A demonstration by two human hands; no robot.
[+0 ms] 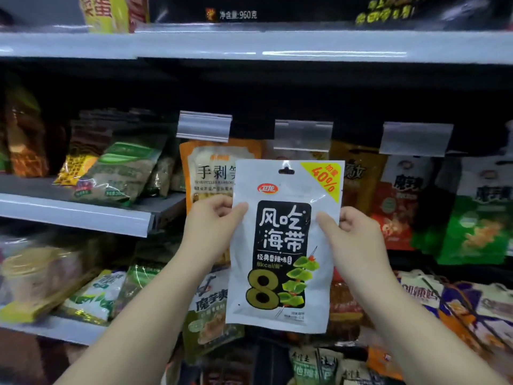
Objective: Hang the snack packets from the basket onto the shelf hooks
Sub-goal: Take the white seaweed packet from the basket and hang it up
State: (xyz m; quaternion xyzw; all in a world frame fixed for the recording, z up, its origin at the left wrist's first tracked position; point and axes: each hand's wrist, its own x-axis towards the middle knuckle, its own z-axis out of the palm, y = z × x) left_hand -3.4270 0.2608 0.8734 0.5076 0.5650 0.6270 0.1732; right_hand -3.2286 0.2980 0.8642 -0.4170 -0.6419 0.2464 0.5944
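1. Before the hook shelf, a person holds one white seaweed snack packet (283, 245) upright with its printed face toward them. The left hand (211, 226) pinches its left edge and the right hand (352, 232) pinches its right edge, each thumb on the front and the fingers curled behind.

2. The packet sits just below the middle clear price-tag holder (303, 135), overlapping an orange packet (213, 168) already hanging to its left. The basket is out of sight.

3. The step in hand, I judge, is threading the hang hole (286, 170) onto the hook under that middle holder. The hook's tip is hidden behind the holder, so I cannot tell just where it ends.

4. To do it well, raise the packet until the hole is level with the hook tip, keeping the top edge flat and taut between both hands so the slot stays open.

5. Tilt the top slightly toward the shelf, find the tip, then push straight back along the hook.

6. Mind the price holder: it may need nudging up to clear the top edge.

7. Release only once the packet hangs freely, face out, in line with its neighbours.
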